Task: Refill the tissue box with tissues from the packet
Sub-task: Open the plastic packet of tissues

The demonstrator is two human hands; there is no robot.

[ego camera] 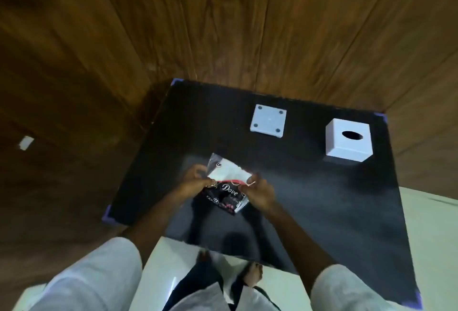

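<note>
Both hands, left hand (192, 185) and right hand (261, 193), pinch the packet (226, 191) above the table (309, 199).

Both bare forearms reach forward from white sleeves, the left hand (195, 185) and right hand (261, 193) close together, fingers pinched on the packet (226, 193) between them.

Your left hand (195, 184) covers the packet (224, 193) edge; small print under "Dove" is unreadable. The desk (309, 199) near-right corner leaves the frame.

"Dove" in white script on the dark packet (226, 198) (smaller print beneath unreadable)
</note>
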